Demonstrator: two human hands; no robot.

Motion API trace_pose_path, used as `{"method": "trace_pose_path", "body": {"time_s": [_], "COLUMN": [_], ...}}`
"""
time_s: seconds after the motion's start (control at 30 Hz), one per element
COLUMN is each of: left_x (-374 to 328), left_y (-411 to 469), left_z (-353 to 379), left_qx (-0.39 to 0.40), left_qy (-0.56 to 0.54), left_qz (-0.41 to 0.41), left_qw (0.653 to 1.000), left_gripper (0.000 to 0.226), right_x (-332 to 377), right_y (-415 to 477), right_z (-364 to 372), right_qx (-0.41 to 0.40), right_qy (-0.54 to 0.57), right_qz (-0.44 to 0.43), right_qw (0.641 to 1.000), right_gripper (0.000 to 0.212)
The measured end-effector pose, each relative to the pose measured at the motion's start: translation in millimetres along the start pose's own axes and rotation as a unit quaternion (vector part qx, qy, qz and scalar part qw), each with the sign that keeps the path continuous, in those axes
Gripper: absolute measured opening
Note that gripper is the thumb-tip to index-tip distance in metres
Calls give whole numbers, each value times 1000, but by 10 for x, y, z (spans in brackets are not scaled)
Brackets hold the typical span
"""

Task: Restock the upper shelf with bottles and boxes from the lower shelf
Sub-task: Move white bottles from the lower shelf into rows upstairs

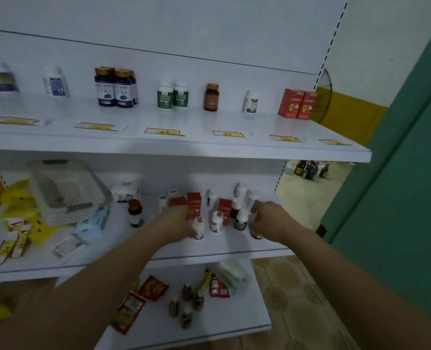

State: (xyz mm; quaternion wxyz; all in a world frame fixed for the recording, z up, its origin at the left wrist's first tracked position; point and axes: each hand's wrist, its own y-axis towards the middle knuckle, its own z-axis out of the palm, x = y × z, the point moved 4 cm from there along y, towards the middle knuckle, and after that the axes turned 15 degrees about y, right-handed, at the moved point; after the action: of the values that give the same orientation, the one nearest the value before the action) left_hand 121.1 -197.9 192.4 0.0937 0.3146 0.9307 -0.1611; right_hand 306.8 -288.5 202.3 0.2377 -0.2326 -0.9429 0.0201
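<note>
Head view: both arms reach onto the lower shelf (pixel 234 250), toward the cluster of upright bottles and boxes near its right end. The left hand (pixel 176 221) lies against a white bottle (pixel 198 227) near the front edge, fingers curved beside it; whether it grips the bottle I cannot tell. Red boxes (pixel 194 202) stand upright just behind that hand. The right hand (pixel 270 218) is partly curled around a dark bottle (pixel 256 233) at the cluster's right side, just beside a green-labelled bottle (pixel 241 219); the hold is unclear.

The upper shelf (pixel 209 145) carries upright bottles in spaced groups along its back, with two red boxes (pixel 297 103) at the right end. Its front strip, behind the price tags (pixel 228 134), is bare.
</note>
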Motion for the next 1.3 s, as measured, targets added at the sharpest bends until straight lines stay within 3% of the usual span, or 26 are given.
{"method": "trace_pose_path", "body": {"time_s": [0.03,0.13,0.2,0.3,0.43,0.53,0.7,0.83,1.03,1.3], "left_x": [39,183,291,411,531,596,631,548,453,454], "left_y": [94,448,722,1089,1490,1719,2093,2388,2543,2164], "left_z": [98,416,615,889,1205,1406,1553,1632,1836,1601], "left_qx": [8,27,34,48,58,65,26,1,-39,-33], "left_qy": [-1,-25,-48,-63,-71,-77,-98,-134,-191,-331], "left_qz": [-9,-31,-48,-75,-108,-123,-132,-101,-119,-134], "left_qw": [1000,999,997,994,990,987,986,986,974,934], "left_gripper": [46,65,68,67,74,79,86,88,59,37], "right_x": [-108,-373,-488,-625,-735,-765,-732,-732,-778,-800], "right_y": [87,389,590,884,1270,1532,2110,2436,2492,2125], "right_z": [113,414,585,833,1079,1250,1460,1738,1922,1481], "right_qx": [11,26,38,76,84,81,48,68,45,86], "right_qy": [4,25,35,42,47,53,73,84,124,229], "right_qz": [8,7,5,19,22,2,-32,-31,-42,-21], "right_qw": [1000,999,999,996,995,995,996,994,990,969], "right_gripper": [15,29,32,53,54,68,65,64,43,53]}}
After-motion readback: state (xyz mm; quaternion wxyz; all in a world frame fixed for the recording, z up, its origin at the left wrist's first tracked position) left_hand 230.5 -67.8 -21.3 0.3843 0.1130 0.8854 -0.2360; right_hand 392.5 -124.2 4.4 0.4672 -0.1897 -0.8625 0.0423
